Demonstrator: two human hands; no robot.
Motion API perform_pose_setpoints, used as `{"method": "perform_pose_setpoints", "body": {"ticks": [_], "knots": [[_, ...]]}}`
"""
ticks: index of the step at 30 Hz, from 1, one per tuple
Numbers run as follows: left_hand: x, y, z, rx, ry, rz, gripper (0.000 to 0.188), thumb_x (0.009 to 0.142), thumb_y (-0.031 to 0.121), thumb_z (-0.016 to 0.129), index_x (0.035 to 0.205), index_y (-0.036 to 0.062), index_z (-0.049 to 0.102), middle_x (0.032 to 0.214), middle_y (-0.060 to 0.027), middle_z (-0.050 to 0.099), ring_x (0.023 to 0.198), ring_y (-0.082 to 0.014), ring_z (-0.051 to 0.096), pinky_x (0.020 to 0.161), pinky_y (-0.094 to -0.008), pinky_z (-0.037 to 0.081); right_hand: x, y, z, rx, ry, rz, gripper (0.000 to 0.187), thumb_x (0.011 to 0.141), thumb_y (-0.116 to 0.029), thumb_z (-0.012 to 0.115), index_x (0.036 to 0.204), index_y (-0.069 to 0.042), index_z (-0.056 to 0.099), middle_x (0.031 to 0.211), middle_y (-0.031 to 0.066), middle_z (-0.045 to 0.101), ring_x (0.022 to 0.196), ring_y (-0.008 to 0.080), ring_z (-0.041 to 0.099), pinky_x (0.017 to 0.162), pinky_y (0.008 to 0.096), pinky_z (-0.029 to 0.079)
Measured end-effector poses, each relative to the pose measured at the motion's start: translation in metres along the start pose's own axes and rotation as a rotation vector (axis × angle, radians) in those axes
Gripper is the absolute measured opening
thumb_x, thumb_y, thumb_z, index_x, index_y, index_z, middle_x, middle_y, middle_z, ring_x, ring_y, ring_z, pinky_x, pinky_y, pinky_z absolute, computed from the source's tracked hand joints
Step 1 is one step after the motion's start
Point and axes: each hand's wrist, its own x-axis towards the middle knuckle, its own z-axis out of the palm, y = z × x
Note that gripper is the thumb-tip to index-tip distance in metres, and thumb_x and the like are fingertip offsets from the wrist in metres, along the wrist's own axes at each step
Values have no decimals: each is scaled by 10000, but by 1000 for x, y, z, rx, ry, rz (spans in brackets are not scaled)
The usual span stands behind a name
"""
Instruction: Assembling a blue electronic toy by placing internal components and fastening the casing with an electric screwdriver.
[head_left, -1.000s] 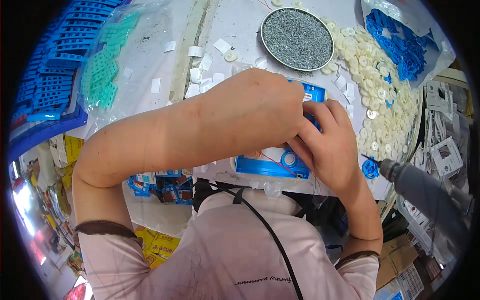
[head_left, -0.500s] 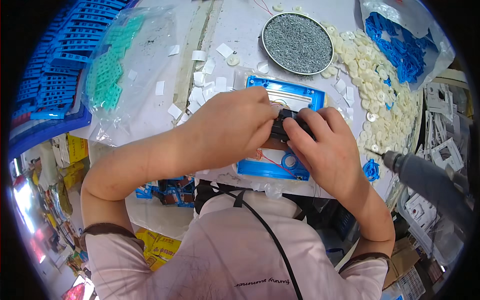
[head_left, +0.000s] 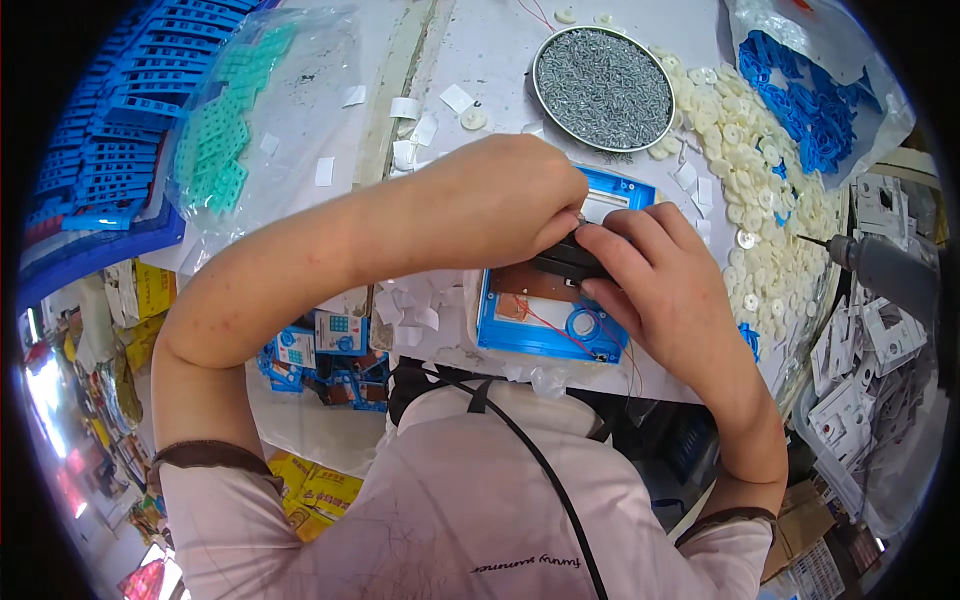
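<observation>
A blue plastic housing (head_left: 545, 347) lies open in front of me, with a brown circuit board (head_left: 530, 287) and thin red wires inside. Above the board is a tilted black plastic part (head_left: 570, 260), gripped in the fingers of my right hand (head_left: 675, 285). My left hand (head_left: 525, 195) is closed, its fingertips pinched at the upper edge of that part. What is between them, if anything, is hidden. My left hand and forearm cover some of the housing's far side.
A round dish of small screws (head_left: 603, 85) stands behind the housing. Pale plastic discs (head_left: 735, 140) spread along the right, near a hanging power screwdriver (head_left: 890, 270). White paper slips (head_left: 405, 310), a bag of green parts (head_left: 215, 150) and stacked blue parts (head_left: 135, 110) lie leftward.
My left hand has moved slightly right and up, its wrist turned. The black part is now tilted more. The power screwdriver has swung up and to the right.
</observation>
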Motion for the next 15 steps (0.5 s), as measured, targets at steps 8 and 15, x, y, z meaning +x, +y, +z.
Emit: {"method": "perform_pose_setpoints", "body": {"ticks": [8, 15], "knots": [[81, -50, -11, 267, 278, -12, 162, 852, 194, 650, 857, 63, 745, 825, -159, 712, 849, -356, 706, 739, -486, 557, -5, 2, 5, 89, 74, 60, 526, 741, -92, 803, 1205, -24, 565, 1038, 149, 624, 931, 355, 580, 830, 444, 485], [79, -59, -4, 308, 335, 10, 157, 866, 201, 677, 884, 53, 725, 880, -131, 703, 844, -335, 686, 744, -448, 544, -14, 1, 14, 124, 146, 104, 541, 733, -97, 830, 1202, -18, 570, 1066, 159, 642, 932, 361, 595, 823, 446, 491]]}}
